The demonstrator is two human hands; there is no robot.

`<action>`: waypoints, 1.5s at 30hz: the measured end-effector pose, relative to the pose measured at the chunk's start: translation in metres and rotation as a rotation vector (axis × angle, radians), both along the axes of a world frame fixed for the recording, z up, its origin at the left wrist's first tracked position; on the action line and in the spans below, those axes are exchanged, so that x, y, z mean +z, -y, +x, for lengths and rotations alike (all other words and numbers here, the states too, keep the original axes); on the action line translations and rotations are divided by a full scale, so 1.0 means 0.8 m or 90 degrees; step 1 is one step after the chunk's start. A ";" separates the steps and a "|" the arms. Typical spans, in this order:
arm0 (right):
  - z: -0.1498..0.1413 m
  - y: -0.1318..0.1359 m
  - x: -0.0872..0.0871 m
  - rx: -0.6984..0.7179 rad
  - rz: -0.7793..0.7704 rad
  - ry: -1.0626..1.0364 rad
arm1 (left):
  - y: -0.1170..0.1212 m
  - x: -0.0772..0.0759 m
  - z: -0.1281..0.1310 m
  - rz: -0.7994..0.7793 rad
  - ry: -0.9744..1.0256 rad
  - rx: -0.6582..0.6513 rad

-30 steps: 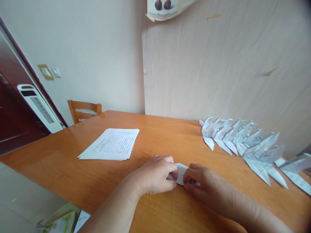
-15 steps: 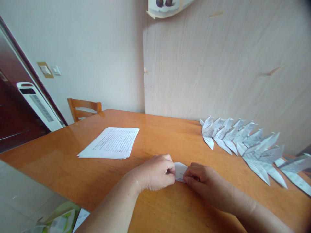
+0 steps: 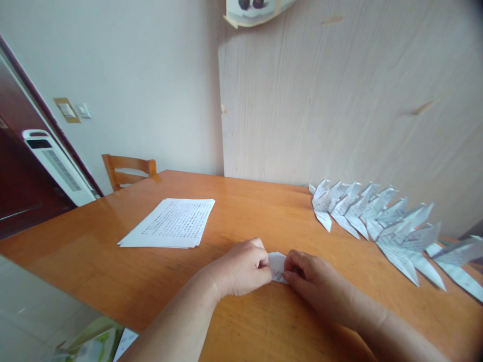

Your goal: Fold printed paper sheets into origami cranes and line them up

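My left hand (image 3: 241, 269) and my right hand (image 3: 313, 276) meet near the front middle of the orange wooden table (image 3: 94, 261). Both are closed in a pinch on a small folded piece of printed paper (image 3: 277, 263) that lies on the tabletop between them. Only a small white part of the paper shows between the fingertips; the rest is hidden by the fingers.
A stack of printed sheets (image 3: 169, 223) lies to the left. A row of several folded paper shapes (image 3: 381, 218) runs along the right, next to a pale wood panel (image 3: 339, 90). A wooden chair (image 3: 128, 168) stands at the far left corner.
My hands have drawn closer together over the folded paper, so less of it shows. The view has shifted slightly.
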State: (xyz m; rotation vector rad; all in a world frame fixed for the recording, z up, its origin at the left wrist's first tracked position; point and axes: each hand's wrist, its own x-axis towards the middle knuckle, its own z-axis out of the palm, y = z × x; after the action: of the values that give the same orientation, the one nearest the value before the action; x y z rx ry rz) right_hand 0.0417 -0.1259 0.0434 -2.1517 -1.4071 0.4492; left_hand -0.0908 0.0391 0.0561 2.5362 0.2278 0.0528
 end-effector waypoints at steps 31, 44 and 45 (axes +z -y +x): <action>0.000 0.000 -0.009 -0.012 0.007 0.024 | 0.006 -0.001 0.004 0.060 -0.008 0.026; 0.003 0.001 -0.004 -0.020 -0.021 0.056 | 0.005 -0.008 0.006 0.004 0.008 -0.001; 0.005 0.002 -0.004 -0.025 -0.033 0.071 | 0.005 -0.008 0.006 0.003 0.004 0.001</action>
State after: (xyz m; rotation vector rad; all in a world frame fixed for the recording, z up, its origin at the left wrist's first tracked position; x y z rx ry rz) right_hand 0.0459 -0.1276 0.0402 -2.2729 -1.4234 0.3595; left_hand -0.0858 0.0349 0.0500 2.5407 0.2273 0.0618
